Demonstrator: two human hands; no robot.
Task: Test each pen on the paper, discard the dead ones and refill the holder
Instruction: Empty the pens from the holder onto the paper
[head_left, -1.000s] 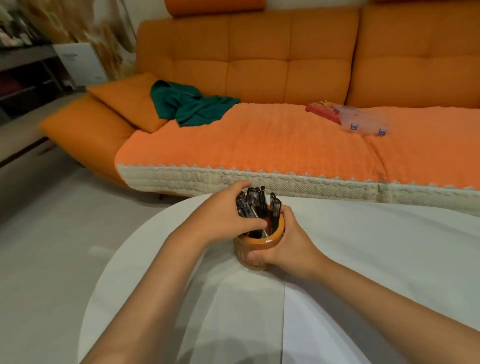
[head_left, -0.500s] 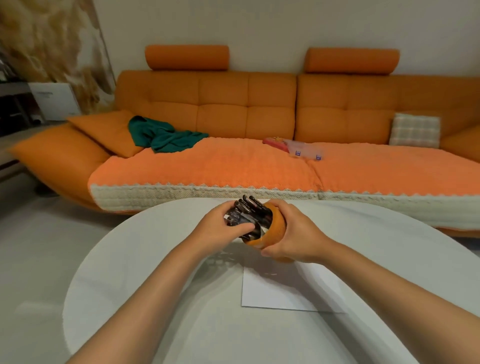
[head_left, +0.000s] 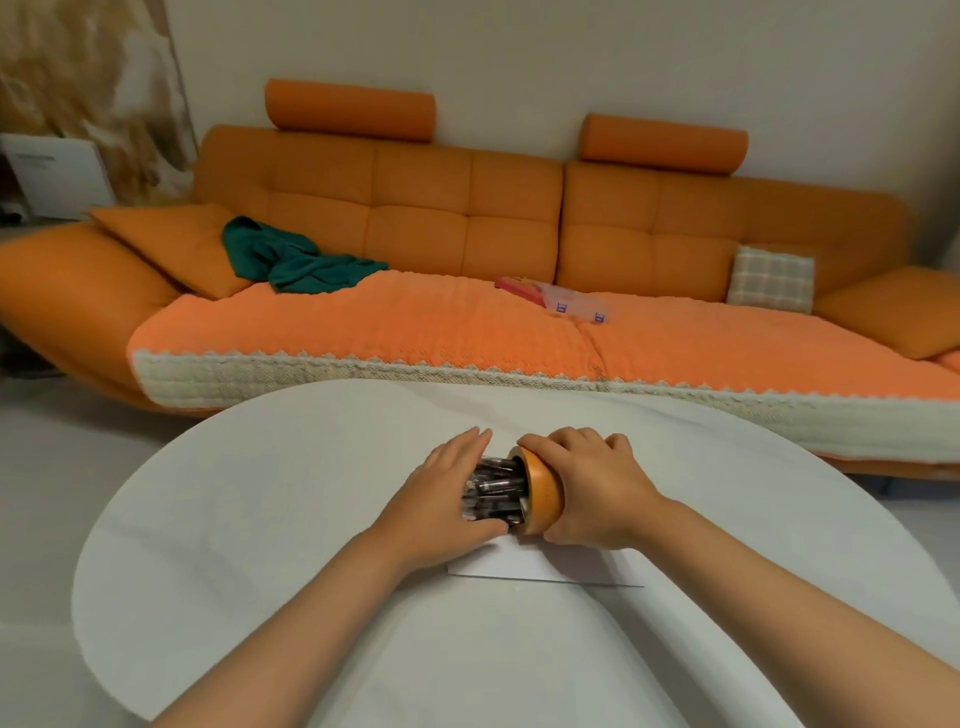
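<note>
Two hands busy: my left hand (head_left: 441, 501) clasps pens (head_left: 493, 488), right hand (head_left: 597, 493) grips tipped holder (head_left: 545, 488). Emptying step, I judge; next, pull pens out.

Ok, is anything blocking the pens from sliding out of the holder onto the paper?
Only the left hand: it holds the pens at the mouth of the tipped holder, which the right hand grips. The visible paper below bears nothing else.
</note>
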